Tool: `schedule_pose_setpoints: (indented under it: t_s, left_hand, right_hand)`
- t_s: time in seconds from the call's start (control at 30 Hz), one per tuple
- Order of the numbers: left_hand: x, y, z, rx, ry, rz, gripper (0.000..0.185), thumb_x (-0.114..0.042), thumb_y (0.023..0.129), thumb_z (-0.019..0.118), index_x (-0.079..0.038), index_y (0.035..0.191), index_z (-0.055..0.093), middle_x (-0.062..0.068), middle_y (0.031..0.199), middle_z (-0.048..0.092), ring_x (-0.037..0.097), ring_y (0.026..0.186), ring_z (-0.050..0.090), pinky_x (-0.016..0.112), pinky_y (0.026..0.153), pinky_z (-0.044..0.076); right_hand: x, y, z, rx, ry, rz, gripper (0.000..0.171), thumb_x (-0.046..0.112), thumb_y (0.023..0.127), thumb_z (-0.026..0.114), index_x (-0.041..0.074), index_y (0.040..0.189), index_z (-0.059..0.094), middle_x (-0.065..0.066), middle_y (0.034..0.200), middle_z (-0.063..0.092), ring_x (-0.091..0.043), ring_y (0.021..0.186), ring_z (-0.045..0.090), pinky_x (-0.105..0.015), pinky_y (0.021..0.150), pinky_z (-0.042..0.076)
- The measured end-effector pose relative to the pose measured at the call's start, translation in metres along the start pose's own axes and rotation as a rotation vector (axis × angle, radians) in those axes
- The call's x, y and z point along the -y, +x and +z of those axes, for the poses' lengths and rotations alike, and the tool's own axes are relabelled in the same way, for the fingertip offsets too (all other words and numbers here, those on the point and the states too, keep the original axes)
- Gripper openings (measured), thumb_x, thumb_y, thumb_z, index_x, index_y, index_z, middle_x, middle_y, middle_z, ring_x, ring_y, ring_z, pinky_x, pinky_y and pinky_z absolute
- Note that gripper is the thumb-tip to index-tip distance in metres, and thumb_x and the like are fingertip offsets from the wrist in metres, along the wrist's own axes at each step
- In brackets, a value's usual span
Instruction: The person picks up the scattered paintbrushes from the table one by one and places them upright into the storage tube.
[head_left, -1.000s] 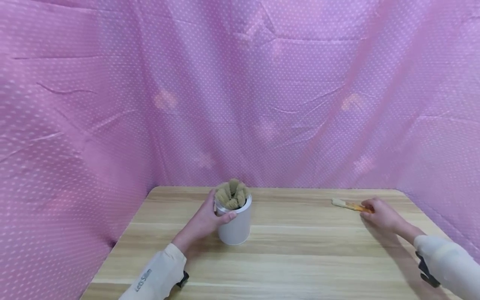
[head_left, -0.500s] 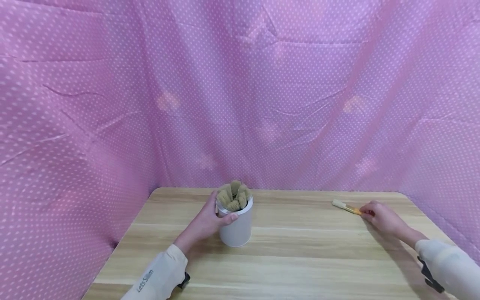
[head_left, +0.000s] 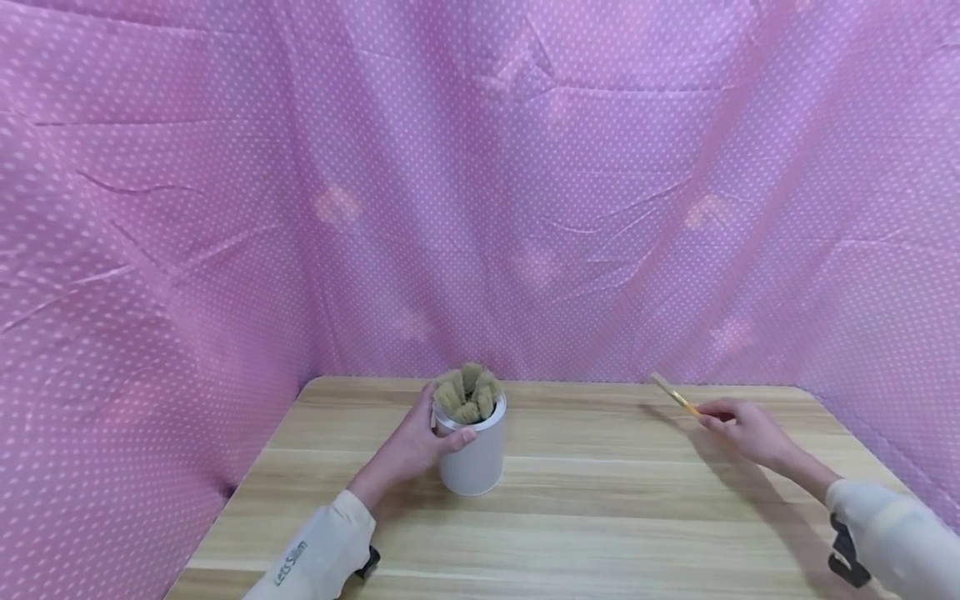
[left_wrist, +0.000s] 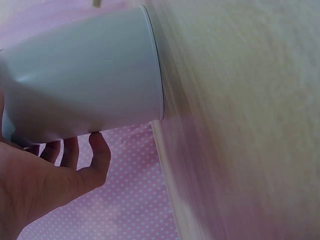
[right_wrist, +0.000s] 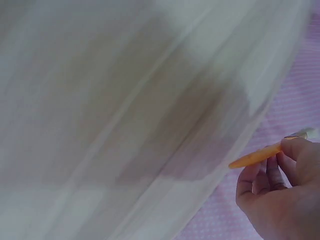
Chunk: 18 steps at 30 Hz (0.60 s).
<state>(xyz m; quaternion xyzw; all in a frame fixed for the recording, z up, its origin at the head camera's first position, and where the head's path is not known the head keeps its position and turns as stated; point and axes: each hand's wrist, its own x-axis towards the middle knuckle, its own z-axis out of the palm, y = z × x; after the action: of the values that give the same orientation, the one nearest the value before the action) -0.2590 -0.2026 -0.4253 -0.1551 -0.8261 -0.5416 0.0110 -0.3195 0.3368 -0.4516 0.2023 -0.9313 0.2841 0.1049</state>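
A light grey can point(head_left: 474, 463) stands upright on the wooden table point(head_left: 570, 517), with several brush heads point(head_left: 467, 397) poking bristles-up from its mouth. My left hand point(head_left: 411, 442) grips the can from its left side near the rim, thumb across the front. In the left wrist view, curled fingers point(left_wrist: 100, 155) touch the can's wall point(left_wrist: 85, 75). On the right, my right hand point(head_left: 753, 435) pinches a paintbrush point(head_left: 678, 400) by its orange handle point(right_wrist: 257, 156), above the table. Its pale bristles point away to the upper left. The handles inside the can are hidden.
A pink polka-dot cloth point(head_left: 495, 208) hangs behind the table and along both sides. The table's back edge point(head_left: 585, 383) lies just beyond the can. Dark straps point(head_left: 849, 554) sit at both sleeves' cuffs.
My right hand has lifted the paintbrush off the table, moved slightly left, and tilted its bristles upward. My left hand and the can stay in place.
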Motion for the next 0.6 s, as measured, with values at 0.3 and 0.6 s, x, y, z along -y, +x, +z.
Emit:
schedule_pose_setpoints:
  t_s: [0.3, 0.6]
  left_hand:
    - [-0.001, -0.001, 0.0, -0.001, -0.002, 0.01, 0.101, -0.045, 0.083, 0.084, -0.026, 0.16, 0.021, 0.005, 0.16, 0.032, 0.027, 0.148, 0.026, 0.056, 0.119, 0.015]
    - [-0.001, -0.001, 0.0, -0.007, -0.007, 0.017, 0.098, -0.043, 0.083, 0.085, -0.027, 0.158, 0.024, 0.003, 0.158, 0.034, 0.025, 0.146, 0.03, 0.055, 0.118, 0.019]
  right_hand:
    - [0.048, 0.007, -0.001, 0.079, 0.34, 0.127, 0.042, 0.022, 0.106, 0.059, -0.011, 0.131, 0.061, -0.023, 0.116, 0.068, -0.028, 0.104, 0.065, -0.035, 0.082, 0.058]
    - [0.099, 0.02, 0.007, 0.145, 0.652, 0.093, 0.043, 0.016, 0.105, 0.059, -0.016, 0.134, 0.055, -0.024, 0.128, 0.063, -0.016, 0.11, 0.064, -0.038, 0.089, 0.057]
